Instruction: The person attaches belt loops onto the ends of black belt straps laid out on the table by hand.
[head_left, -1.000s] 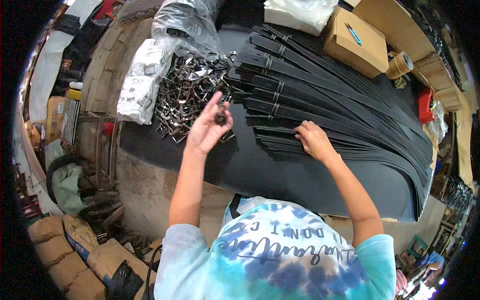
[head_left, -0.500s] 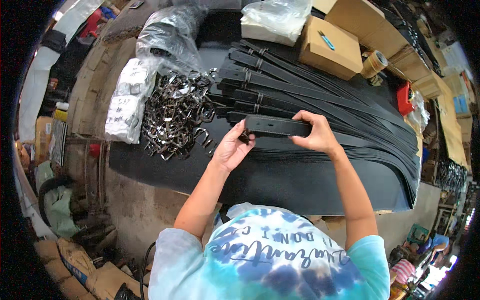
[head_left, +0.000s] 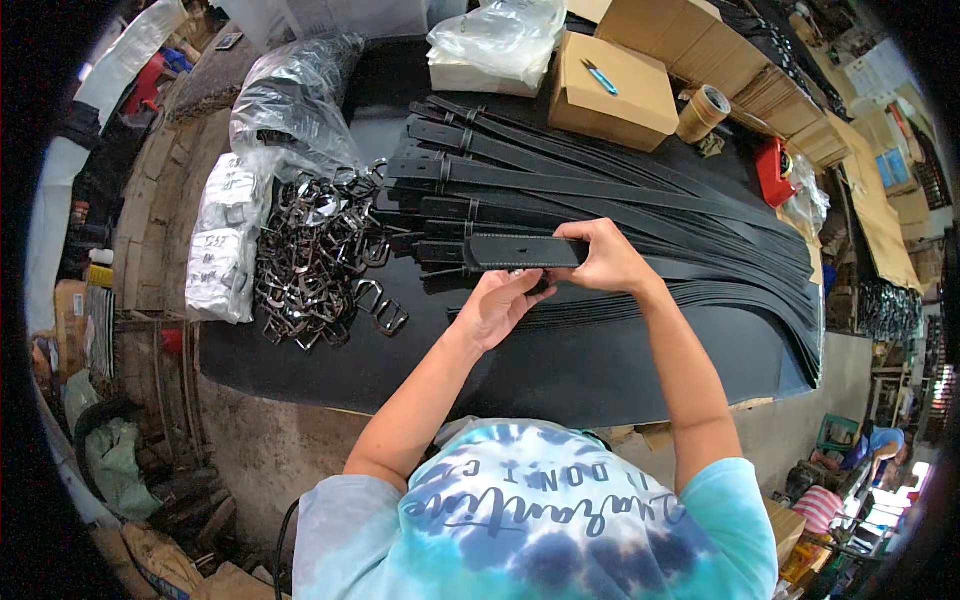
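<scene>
My right hand (head_left: 612, 262) grips a black leather belt strap (head_left: 520, 251) with a stitched edge, thumb and fingers closed on it near its end. The strap's flat end points left, with a small slot visible in it. Just below, my left hand (head_left: 500, 308) is closed, its fingertips at the strap's lower edge beside the right hand's fingers. A small dark, partly shiny thing shows at those fingertips, too hidden to name. Under both hands lie many black belt straps (head_left: 640, 200), fanned out in banded bundles. To the left is a heap of dark metal buckles (head_left: 318, 255).
White wrapped packs (head_left: 222, 275) and a clear plastic bag (head_left: 300, 105) border the buckles. Along the back stand a bagged white stack (head_left: 495, 50), a cardboard box (head_left: 612, 95) with a blue pen (head_left: 600, 77), a tape roll (head_left: 703, 112) and a red container (head_left: 774, 172).
My left hand has left the strap's left end and moved right, along its lower edge, toward my right hand. The right hand still holds the strap. The whole view has shifted slightly.
</scene>
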